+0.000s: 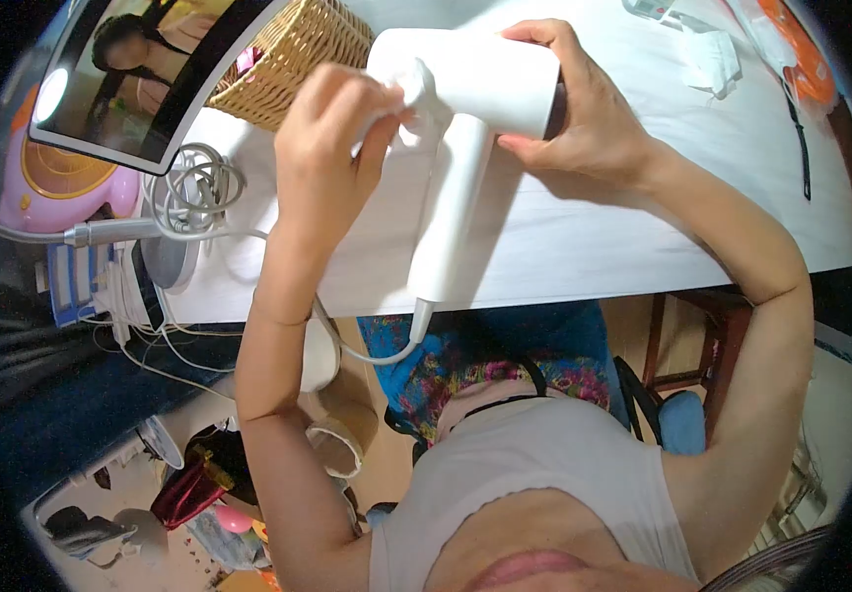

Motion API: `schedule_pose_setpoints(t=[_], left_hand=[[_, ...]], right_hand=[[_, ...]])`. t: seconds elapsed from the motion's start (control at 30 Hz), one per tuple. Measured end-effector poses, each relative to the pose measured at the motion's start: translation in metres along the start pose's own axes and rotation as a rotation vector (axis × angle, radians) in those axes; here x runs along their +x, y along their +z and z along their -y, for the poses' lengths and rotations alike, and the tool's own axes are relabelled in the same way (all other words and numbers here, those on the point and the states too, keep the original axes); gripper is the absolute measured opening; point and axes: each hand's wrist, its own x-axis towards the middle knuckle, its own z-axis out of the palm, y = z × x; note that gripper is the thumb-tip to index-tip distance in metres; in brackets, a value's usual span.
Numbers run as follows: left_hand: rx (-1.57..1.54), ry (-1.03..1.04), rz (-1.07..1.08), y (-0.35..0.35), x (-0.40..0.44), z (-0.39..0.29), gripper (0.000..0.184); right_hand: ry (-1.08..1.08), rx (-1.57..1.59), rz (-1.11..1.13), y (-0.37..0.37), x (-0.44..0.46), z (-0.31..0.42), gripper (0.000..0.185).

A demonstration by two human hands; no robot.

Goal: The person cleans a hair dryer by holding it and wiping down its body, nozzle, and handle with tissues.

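A white hair dryer [454,212] is held over the front part of the white-covered table, its handle pointing down toward me and its barrel lying crosswise. My right hand [594,109] grips the right end of the barrel, thumb below and fingers above. Near the barrel's left end, my left hand [332,138] pinches a crumpled white tissue or wipe [418,104] against the dryer, close to where handle and barrel meet. The dryer's pale cord [377,357] leaves the handle's bottom and loops left behind my left forearm.
A wicker basket [298,59] stands behind my left hand, beside a tilted screen [140,79]. A coiled grey cable [194,187] and a pink-purple object [66,183] are at the left. Another crumpled white tissue [712,64] and an orange package [801,54] lie at the back right.
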Motion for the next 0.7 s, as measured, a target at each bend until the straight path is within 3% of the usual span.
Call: schedule_pose_setpoints(t=[0.1,0.17,0.23,0.33,0.5,0.6,0.7], left_hand=[[0.068,0.072,0.121,-0.004,-0.025,0.002,0.013],[0.072,0.011,0.063,-0.008,-0.033,0.007,0.015],[0.082,-0.034,-0.012,-0.011,-0.033,0.005,0.019],[0.000,0.089,-0.127,0.003,-0.021,0.006,0.018],[0.001,0.366,-0.069,0.029,0.008,-0.012,0.017],[-0.066,0.352,-0.097,0.027,0.007,0.002,0.017],[-0.027,0.203,-0.106,0.018,-0.002,0.008,0.018]], right_hand=[[-0.027,0.056,-0.109,-0.009,0.005,0.015,0.065],[-0.021,0.050,-0.100,-0.010,0.006,0.013,0.069],[-0.021,-0.027,0.016,-0.007,0.007,-0.005,0.087],[-0.049,-0.025,-0.013,-0.007,0.007,-0.005,0.081],[-0.088,-0.059,0.020,-0.010,0.007,-0.008,0.082],[-0.060,-0.028,0.020,-0.010,0.007,-0.007,0.082],[0.026,0.021,0.032,-0.008,0.008,-0.002,0.082]])
